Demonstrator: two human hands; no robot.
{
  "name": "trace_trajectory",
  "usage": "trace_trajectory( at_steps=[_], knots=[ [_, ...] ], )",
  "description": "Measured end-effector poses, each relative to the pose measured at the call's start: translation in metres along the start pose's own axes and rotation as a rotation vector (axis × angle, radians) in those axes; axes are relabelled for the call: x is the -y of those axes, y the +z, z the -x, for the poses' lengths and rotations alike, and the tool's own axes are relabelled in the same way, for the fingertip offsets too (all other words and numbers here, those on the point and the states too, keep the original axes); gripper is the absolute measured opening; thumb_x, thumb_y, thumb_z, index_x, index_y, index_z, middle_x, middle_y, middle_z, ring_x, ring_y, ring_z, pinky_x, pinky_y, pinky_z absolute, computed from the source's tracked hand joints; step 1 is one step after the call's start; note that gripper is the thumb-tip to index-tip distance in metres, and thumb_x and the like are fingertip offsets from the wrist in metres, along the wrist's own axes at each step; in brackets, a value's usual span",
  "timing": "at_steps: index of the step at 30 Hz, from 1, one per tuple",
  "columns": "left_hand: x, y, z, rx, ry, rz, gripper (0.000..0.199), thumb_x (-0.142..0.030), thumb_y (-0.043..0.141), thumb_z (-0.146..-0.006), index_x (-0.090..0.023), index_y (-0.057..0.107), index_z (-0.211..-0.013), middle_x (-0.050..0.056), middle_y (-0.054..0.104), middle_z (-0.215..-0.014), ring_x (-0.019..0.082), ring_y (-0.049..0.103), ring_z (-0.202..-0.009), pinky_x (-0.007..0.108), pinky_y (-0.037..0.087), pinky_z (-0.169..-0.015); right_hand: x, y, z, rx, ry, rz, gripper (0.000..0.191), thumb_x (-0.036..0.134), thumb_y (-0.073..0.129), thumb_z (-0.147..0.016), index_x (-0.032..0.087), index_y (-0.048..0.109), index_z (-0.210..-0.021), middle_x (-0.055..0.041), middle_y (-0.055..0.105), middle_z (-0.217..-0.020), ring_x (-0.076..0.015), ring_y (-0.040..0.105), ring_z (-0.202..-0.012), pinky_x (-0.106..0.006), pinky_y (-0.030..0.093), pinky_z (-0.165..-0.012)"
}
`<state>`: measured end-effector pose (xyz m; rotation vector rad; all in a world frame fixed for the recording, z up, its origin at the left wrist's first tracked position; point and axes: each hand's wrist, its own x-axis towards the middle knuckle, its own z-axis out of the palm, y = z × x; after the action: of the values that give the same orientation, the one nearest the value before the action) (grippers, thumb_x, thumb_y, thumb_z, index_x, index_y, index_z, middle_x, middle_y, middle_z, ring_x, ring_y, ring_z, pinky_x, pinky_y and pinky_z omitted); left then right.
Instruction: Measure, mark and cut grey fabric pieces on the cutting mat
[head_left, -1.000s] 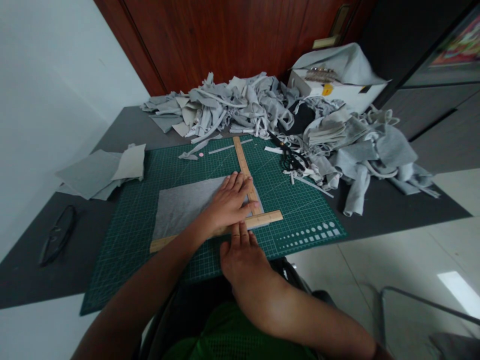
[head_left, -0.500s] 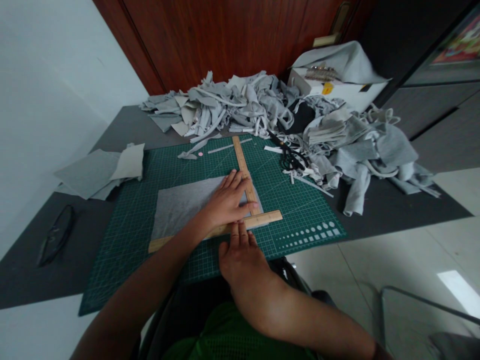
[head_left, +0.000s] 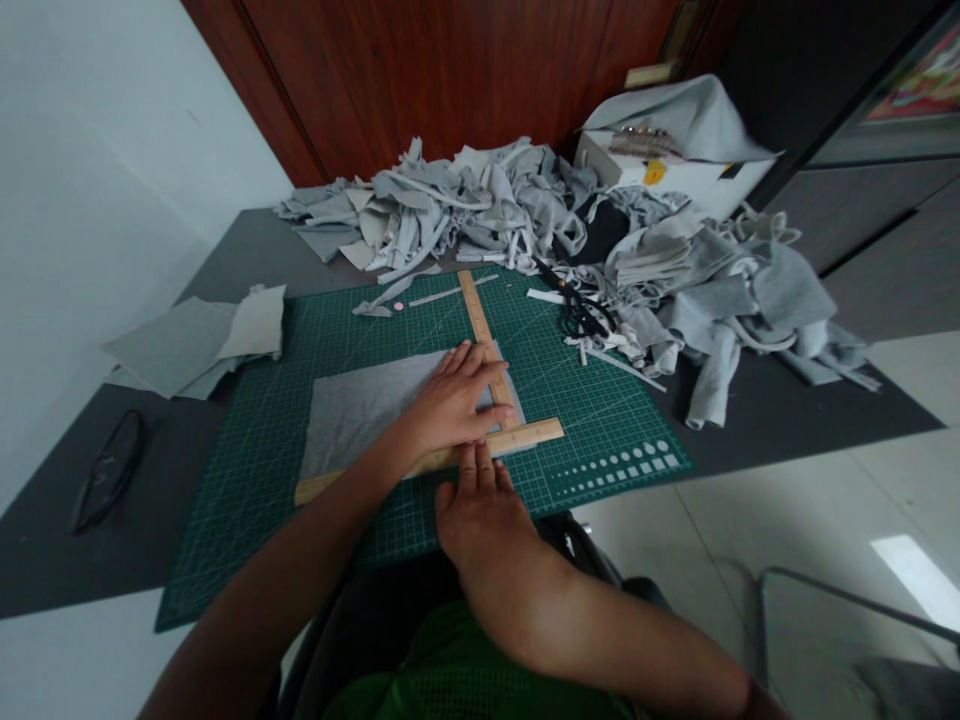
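A piece of grey fabric (head_left: 352, 410) lies flat on the green cutting mat (head_left: 607, 395). Across its near edge and right side rests a wooden T-square (head_left: 478, 310), its long crosspiece running along the edge closest to me. My left hand (head_left: 454, 395) is spread flat over the fabric, fingers reaching onto the upright blade and thumb over it near the joint. Just below, my right hand (head_left: 484, 510) lies palm down with fingers extended, its fingertips at the near edge of the crosspiece. Neither hand is wrapped round anything.
Black-handled scissors (head_left: 581, 308) lie at the mat's upper right. Heaps of grey fabric scraps (head_left: 510, 200) line the back and right, beside a white box (head_left: 697, 185). Folded fabric pieces (head_left: 180, 345) and a pair of glasses (head_left: 111, 470) lie at left.
The view has shifted very slightly. Both hands, the T-square and the fabric keep the same places relative to each other.
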<state>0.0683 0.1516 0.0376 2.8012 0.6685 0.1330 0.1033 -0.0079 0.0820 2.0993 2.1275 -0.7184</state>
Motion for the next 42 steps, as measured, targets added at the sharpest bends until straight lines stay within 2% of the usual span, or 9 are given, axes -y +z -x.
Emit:
trace_trajectory(
  at_steps=[11, 19, 28, 34, 38, 42],
  knots=[
    [0.002, -0.001, 0.000, -0.046, 0.030, 0.074, 0.052, -0.049, 0.063, -0.094, -0.025, 0.056, -0.139, 0.011, 0.048, -0.156, 0.038, 0.032, -0.154, 0.059, 0.025, -0.128, 0.000, 0.002, -0.001, -0.014, 0.016, -0.046, 0.044, 0.006, 0.036, -0.107, 0.000, 0.064, -0.140, -0.0344, 0.031, -0.162, -0.0435, 0.030, -0.152, -0.060, 0.042, -0.119],
    [0.003, 0.003, -0.002, -0.067, 0.001, 0.070, 0.080, -0.057, 0.065, -0.092, -0.015, 0.037, -0.154, 0.019, 0.038, -0.164, 0.037, 0.029, -0.157, 0.053, 0.021, -0.131, -0.001, 0.006, -0.002, -0.030, 0.003, -0.047, 0.046, 0.004, 0.035, -0.106, 0.000, 0.062, -0.142, -0.0359, 0.028, -0.161, -0.0441, 0.028, -0.153, -0.063, 0.040, -0.119],
    [0.007, 0.008, -0.003, -0.023, -0.028, 0.015, 0.093, -0.068, 0.056, -0.093, -0.010, 0.029, -0.159, 0.023, 0.028, -0.171, 0.039, 0.022, -0.160, 0.052, 0.019, -0.131, 0.000, 0.007, -0.004, -0.028, 0.024, -0.068, 0.044, 0.007, 0.035, -0.107, 0.000, 0.064, -0.140, -0.0342, 0.030, -0.162, -0.0425, 0.028, -0.153, -0.062, 0.040, -0.119],
    [0.008, 0.009, -0.003, -0.022, -0.020, 0.004, 0.095, -0.071, 0.054, -0.093, -0.009, 0.030, -0.161, 0.023, 0.028, -0.171, 0.038, 0.022, -0.160, 0.051, 0.020, -0.130, 0.000, 0.006, -0.005, 0.002, 0.037, -0.086, 0.044, 0.007, 0.035, -0.106, -0.001, 0.066, -0.137, -0.0354, 0.030, -0.161, -0.0434, 0.029, -0.153, -0.062, 0.040, -0.119],
    [0.009, 0.009, -0.003, -0.024, -0.026, 0.000, 0.098, -0.073, 0.054, -0.091, -0.010, 0.029, -0.161, 0.022, 0.026, -0.172, 0.039, 0.022, -0.160, 0.051, 0.020, -0.130, -0.001, 0.005, -0.005, -0.036, 0.017, -0.077, 0.044, 0.005, 0.036, -0.105, 0.001, 0.066, -0.138, -0.0340, 0.030, -0.161, -0.0426, 0.029, -0.153, -0.063, 0.040, -0.118],
    [0.007, 0.008, -0.003, -0.021, -0.036, 0.001, 0.097, -0.073, 0.056, -0.091, -0.010, 0.031, -0.161, 0.021, 0.028, -0.171, 0.038, 0.022, -0.160, 0.050, 0.019, -0.131, -0.001, 0.002, -0.003, 0.001, 0.016, -0.063, 0.044, 0.006, 0.037, -0.106, 0.001, 0.065, -0.139, -0.0334, 0.030, -0.162, -0.0421, 0.029, -0.153, -0.062, 0.040, -0.119]
  ],
)
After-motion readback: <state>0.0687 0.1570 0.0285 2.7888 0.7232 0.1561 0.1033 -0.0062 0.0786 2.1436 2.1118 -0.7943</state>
